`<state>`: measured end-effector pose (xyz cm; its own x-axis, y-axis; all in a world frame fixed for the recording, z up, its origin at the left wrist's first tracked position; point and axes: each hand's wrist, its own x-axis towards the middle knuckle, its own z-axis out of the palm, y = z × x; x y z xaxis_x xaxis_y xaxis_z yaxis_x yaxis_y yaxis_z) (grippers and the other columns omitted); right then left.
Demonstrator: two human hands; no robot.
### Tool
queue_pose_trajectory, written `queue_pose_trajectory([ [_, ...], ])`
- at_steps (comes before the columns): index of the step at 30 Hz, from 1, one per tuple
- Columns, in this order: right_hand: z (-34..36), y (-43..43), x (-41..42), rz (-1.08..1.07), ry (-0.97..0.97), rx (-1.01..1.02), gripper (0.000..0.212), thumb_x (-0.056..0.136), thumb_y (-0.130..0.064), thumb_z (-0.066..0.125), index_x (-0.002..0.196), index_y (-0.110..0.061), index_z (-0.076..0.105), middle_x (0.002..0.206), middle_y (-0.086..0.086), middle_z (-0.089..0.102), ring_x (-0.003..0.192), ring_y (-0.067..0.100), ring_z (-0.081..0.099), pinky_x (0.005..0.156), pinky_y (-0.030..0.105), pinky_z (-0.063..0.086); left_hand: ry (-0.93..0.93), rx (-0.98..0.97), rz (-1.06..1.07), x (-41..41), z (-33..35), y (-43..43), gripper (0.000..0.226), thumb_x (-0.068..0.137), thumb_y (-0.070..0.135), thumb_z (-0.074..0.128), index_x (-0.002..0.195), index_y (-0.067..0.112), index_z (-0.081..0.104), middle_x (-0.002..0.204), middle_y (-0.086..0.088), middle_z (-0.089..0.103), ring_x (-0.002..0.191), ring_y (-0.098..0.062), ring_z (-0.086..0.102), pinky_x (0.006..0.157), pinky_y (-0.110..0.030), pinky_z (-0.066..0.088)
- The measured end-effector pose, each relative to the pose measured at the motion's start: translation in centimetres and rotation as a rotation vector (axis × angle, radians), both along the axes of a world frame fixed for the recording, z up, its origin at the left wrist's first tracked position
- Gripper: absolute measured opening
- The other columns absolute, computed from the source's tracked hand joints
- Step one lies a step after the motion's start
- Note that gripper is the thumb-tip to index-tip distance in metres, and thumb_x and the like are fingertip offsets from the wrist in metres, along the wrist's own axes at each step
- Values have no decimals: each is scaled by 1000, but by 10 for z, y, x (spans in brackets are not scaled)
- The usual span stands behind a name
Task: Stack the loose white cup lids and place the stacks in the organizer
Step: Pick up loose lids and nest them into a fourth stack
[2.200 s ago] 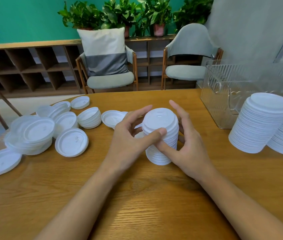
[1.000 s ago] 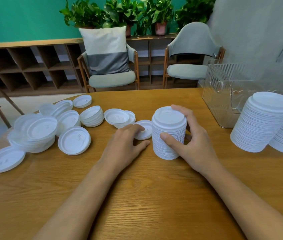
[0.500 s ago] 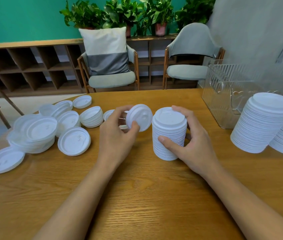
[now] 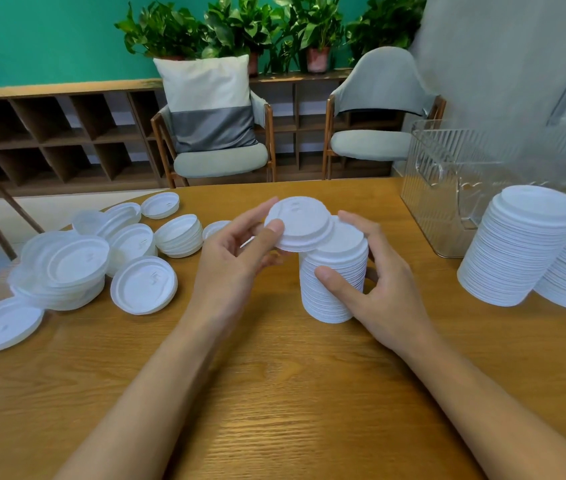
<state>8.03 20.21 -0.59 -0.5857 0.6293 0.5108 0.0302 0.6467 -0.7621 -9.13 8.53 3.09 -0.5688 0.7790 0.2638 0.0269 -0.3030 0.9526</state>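
A tall stack of white lids stands on the wooden table in the middle. My right hand grips its side, thumb in front and fingers behind. My left hand pinches a single white lid and holds it tilted just over the stack's top left edge. Loose white lids and short piles lie scattered at the left. The clear ribbed organizer stands at the back right.
Two tall finished lid stacks stand at the right, in front of the organizer, one cut by the frame edge. A small pile of lids sits behind my left hand. Two chairs stand beyond the table's far edge.
My left hand left the stack, picked a loose lid off the table beside it and carried it up and right over the stack's top. My right hand kept its grip on the stack.
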Motion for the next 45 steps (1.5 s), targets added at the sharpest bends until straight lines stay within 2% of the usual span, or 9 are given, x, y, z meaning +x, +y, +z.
queue_pose_trajectory([
  [4,1,-3,-1,38,7,-13,84,84,-61,73,155,-52,28,139,-39,51,131,-6,52,104,28,51,131,-35,3,3,-2,0,44,94,33,71,135,21,69,75,5,59,69,-8,53,72,-24,48],
  [13,0,-3,-2,60,16,-8,88,85,-57,73,159,-49,26,145,-41,44,137,-3,49,109,42,52,190,-118,-52,11,-6,2,35,101,30,63,135,23,70,70,11,53,68,-1,49,68,-15,42],
  [17,0,-3,-2,64,12,-2,86,86,-57,72,159,-46,28,149,-34,45,138,0,49,108,45,51,292,-156,-26,14,-8,3,32,106,30,60,136,32,69,80,15,59,73,0,50,73,-20,42],
  [20,-1,-4,-2,66,12,4,85,86,-57,72,159,-45,30,149,-30,46,138,1,50,107,45,52,366,-182,11,16,-10,3,44,95,55,60,137,41,67,101,9,65,90,-4,58,83,-25,46],
  [23,-1,-5,-2,75,14,-3,83,86,-57,72,158,-46,31,146,-28,50,134,3,53,105,44,53,431,-177,33,21,-10,3,56,83,66,65,134,43,66,118,15,61,110,3,58,86,-15,45],
  [29,-1,-5,-2,84,0,-22,80,85,-57,72,155,-45,33,141,-26,54,131,4,56,102,42,55,297,-123,8,27,-10,5,56,84,43,80,136,28,66,126,15,73,121,-4,65,102,-33,53],
  [35,0,-5,-3,138,-26,-49,78,86,-56,71,152,-48,30,131,-33,57,123,0,60,98,26,53,244,-116,-13,33,-4,8,56,79,43,81,132,29,68,121,16,73,116,0,66,92,-18,53],
  [39,-1,-3,-2,154,-39,-57,79,87,-43,74,151,-45,29,131,-33,57,123,-1,59,98,18,49,227,-111,-11,35,-6,9,44,86,21,85,126,24,69,115,14,75,110,-2,68,89,-15,51],
  [45,-4,-1,-3,163,-28,-47,79,85,-52,71,152,-44,28,134,-31,56,126,1,58,101,22,49,249,-124,-11,35,-9,12,45,86,16,85,127,23,68,115,14,74,110,0,68,90,-16,51],
])
